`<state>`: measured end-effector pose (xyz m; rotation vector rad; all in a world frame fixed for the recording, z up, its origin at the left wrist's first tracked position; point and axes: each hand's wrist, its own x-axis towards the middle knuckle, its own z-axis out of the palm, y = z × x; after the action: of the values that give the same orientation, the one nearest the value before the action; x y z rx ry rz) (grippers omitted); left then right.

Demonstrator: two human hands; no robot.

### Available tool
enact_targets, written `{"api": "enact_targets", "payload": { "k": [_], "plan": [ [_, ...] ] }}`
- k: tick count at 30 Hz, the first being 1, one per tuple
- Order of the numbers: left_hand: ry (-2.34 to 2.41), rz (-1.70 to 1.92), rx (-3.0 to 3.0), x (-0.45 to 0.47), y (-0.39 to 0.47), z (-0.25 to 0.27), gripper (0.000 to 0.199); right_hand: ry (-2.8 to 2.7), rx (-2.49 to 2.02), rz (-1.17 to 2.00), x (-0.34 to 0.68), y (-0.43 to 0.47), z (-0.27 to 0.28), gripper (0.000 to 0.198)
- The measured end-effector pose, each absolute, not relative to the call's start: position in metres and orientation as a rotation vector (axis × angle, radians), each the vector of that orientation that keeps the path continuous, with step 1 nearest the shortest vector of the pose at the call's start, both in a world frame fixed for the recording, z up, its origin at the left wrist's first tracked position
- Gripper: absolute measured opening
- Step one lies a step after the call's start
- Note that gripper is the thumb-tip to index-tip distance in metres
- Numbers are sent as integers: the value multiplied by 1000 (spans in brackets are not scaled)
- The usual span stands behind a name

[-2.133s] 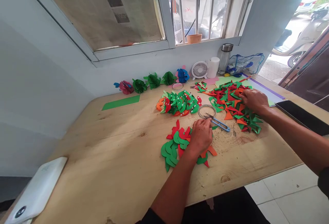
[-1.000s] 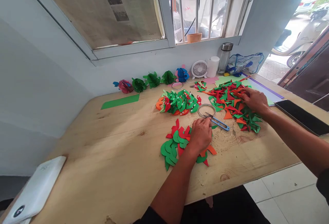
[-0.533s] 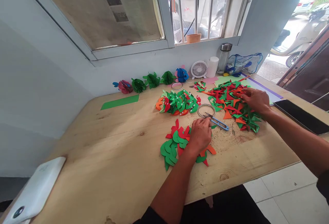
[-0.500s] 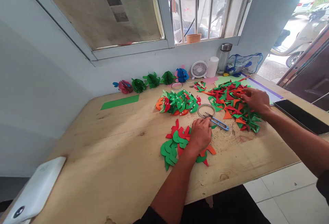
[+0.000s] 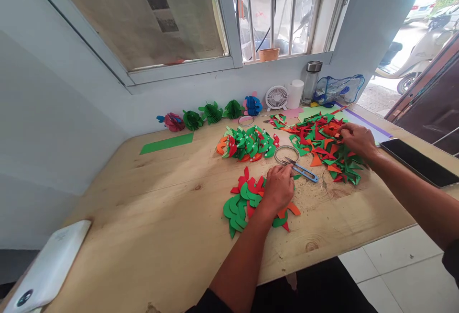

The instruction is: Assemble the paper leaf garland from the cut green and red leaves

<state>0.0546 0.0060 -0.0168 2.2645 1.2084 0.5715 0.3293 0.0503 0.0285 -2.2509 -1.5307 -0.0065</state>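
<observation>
My left hand (image 5: 279, 187) rests over a loose pile of cut paper shapes (image 5: 234, 211) in green, red and orange. Its fingers are curled together and pointing down, and whatever they hold is hidden. Just beyond the fingertips lie blue-handled thread snips (image 5: 304, 172), their tips over a metal ring (image 5: 286, 147). To the right, my right hand (image 5: 358, 139) reaches into a heap of red, green and orange paper scraps (image 5: 322, 148). Its thumb and fingers are closed at an orange scrap (image 5: 333, 131) there.
Folded paper pieces (image 5: 247, 143) sit in a cluster mid-table. Paper fish-like figures (image 5: 211, 112), a small fan (image 5: 276, 98), a white cylinder (image 5: 296, 94) and a glass bottle (image 5: 311, 83) line the wall. A dark phone (image 5: 419, 162) lies right; a white device (image 5: 53, 260) lies left.
My right hand's fingers have drawn closer together at the scraps. The left hand stays in place over its pile. The view has shifted very slightly.
</observation>
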Motion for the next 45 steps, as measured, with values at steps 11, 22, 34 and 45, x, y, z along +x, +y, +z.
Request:
{"api": "enact_targets", "payload": {
  "k": [11, 22, 34, 45],
  "plan": [
    [1185, 636, 2242, 55, 7, -22, 32, -1414, -2019, -100, 316, 39, 39, 35],
    [1191, 951, 1730, 47, 14, -22, 11, -1411, -1665, 173, 245, 12, 37, 25],
    [957, 1169, 1238, 49, 20, -27, 4, -1068, -1318, 957, 225, 15, 13, 34],
    [840, 1192, 799, 47, 25, -30, 34, -1164, -1236, 1225, 171, 20, 8, 37]
  ]
}}
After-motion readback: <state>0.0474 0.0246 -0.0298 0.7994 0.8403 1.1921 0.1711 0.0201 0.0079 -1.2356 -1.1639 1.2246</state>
